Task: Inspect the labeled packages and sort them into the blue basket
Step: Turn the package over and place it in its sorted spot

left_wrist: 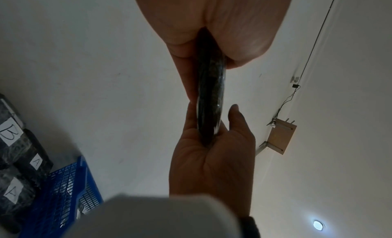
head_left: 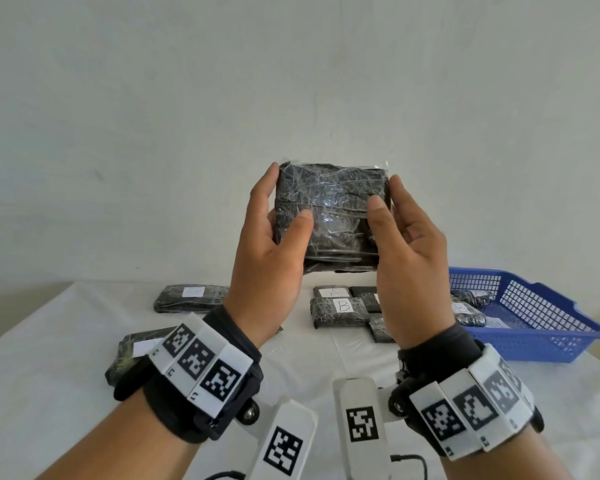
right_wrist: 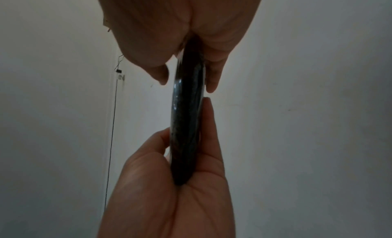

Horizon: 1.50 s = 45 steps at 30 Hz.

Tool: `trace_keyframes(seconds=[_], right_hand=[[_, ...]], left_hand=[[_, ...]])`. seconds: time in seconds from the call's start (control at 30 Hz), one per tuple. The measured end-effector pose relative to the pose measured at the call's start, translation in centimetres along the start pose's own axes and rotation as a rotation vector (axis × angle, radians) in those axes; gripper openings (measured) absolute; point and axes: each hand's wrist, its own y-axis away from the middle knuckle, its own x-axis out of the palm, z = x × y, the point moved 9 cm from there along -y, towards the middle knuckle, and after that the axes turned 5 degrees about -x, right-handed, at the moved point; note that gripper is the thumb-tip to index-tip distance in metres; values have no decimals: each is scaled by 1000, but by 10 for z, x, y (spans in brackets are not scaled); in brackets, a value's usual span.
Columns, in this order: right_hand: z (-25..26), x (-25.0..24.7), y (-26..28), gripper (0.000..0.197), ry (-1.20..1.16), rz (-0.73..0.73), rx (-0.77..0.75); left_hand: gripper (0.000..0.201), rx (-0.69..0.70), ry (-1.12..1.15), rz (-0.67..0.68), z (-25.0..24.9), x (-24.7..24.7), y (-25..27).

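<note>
The left hand (head_left: 274,237) and right hand (head_left: 404,251) grip opposite side edges of a flat, dark, clear-plastic-wrapped package (head_left: 331,216), thumbs on its near face, holding it upright above the white-covered table (head_left: 49,358); no label shows on the side facing the head camera. Inspection seems under way. The blue plastic mesh basket (head_left: 541,306) on the right already holds a few packages, while several labelled packages (head_left: 340,308) lie on the table unsorted.
</note>
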Motion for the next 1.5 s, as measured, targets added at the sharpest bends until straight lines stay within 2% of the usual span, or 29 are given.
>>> trace_keyframes(seconds=[0.13,0.27,0.67,0.77,0.9,1.0,1.13,1.23,1.4,1.5], right_hand=[[3,4,-2,75,102,62,-74],[5,11,-2,99,181,127,-89],[4,16,-2,110,165,210,-61],[-2,16,-4,102,44,224,-9],[-9,14,-3,75,-397,193,231],[-14,7,-4,60,-468,167,269],[-14,9,-3,60,-338,231,207],[-13,15,-4,84,-130,301,127],[-11,18,-5,91,60,337,44],[-9,19,-6,104,94,316,30]], left_hand=[[79,-18,16,64,-4,3,-2],[79,3,-1,125,-7,6,-2],[78,-61,-8,163,-11,4,1],[73,-71,36,147,-9,0,-2],[67,-130,85,129,-2,-7,-4],[67,-158,102,119,-1,-8,-5],[67,-182,123,142,1,-5,-5],[69,-176,97,150,0,-3,-4],[79,-189,72,158,-1,1,-1],[84,-183,54,161,-2,1,-2]])
